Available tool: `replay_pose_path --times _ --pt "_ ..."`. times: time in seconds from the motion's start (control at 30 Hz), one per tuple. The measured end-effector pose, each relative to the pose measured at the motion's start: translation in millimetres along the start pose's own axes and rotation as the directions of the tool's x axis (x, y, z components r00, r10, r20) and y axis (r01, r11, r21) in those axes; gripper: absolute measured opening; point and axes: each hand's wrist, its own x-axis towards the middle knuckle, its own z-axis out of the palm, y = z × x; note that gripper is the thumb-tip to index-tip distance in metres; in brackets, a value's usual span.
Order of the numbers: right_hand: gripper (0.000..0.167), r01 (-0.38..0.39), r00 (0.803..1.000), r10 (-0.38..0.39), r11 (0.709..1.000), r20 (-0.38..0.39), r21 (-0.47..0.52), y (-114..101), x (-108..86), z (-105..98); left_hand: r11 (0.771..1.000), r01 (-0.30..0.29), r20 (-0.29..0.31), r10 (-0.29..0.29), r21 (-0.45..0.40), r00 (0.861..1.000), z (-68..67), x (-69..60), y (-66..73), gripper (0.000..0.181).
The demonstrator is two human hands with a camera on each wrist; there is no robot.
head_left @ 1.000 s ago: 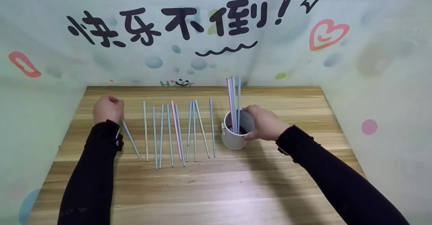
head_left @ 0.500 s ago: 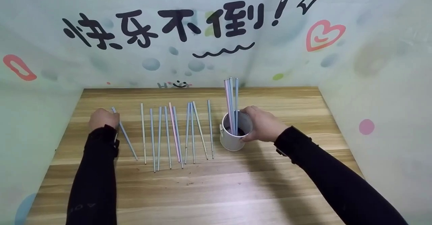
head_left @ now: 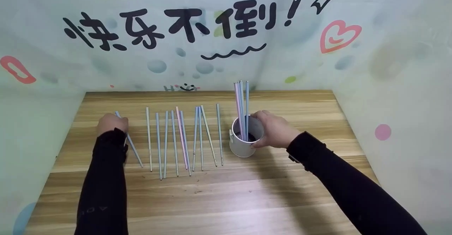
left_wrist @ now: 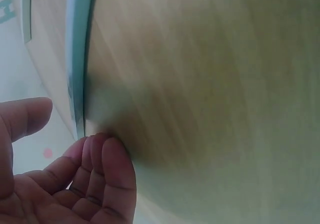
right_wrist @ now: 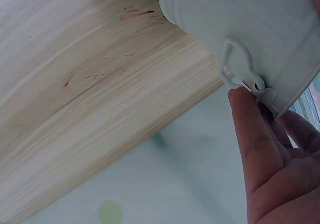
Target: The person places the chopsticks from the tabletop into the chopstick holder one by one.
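**Left hand [head_left: 112,122] at a blue chopstick [head_left: 135,150], right hand [head_left: 277,129] gripping a white bucket [head_left: 240,148]**

From where I stand, the person's left hand is low over the far left part of the wooden table [head_left: 197,206]. The blue chopstick lies there at a slant, its far end showing past the hand and its near end pointing to the right. Seen close from the left wrist, the thumb stands away from the gently bent fingers and nothing is pinched; whether the fingertips touch the stick, I cannot tell.

To the right, ten chopsticks [head_left: 186,143] lie in a loose row, running from far to near. Most are blue; a pale one [head_left: 149,139] is at the left end, a pink one [head_left: 181,138] is mid-row, close beside a blue one, and a cream one [head_left: 209,136] slants second from the right.

The small bucket sits just beyond the row's right end. The right hand grasps its right side at the rim, one finger by the wire handle [right_wrist: 244,53]. Inside, a bunch of upright chopsticks [head_left: 247,101], pink, blue and pale, rises well above the rim.

Small reddish marks [right_wrist: 67,81] dot the table. Large black characters [head_left: 191,26] run across the far wall, and black sleeves [head_left: 104,189] cover both arms.
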Motion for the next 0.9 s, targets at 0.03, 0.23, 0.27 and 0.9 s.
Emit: replay_pose_path --times 0.03,0.23,0.27,0.9 --pt "0.089 0.0 1.0 0.0 1.0 0.0 0.0 -0.1 0.1 0.0 1.0 0.014 0.004 -0.014 0.011 1.0 -1.0 -5.6 5.9 0.038" --pt "0.089 0.009 1.0 -0.009 1.0 -0.003 -0.005 -1.7 -1.3 -0.4 1.0 0.014 -0.005 -0.014 0.025 1.0 2.0 -5.6 6.7 0.032" --pt "0.089 0.011 1.0 -0.011 1.0 -0.002 -0.005 -2.0 -1.7 -0.6 0.999 0.014 -0.013 -0.014 0.034 1.0 2.8 -5.0 6.8 0.032" --pt "0.089 0.034 0.999 -0.034 0.999 -0.009 -0.008 -0.8 -1.9 -0.1 0.993 0.029 0.0 -0.029 0.111 1.0 7.8 6.7 3.0 0.029"
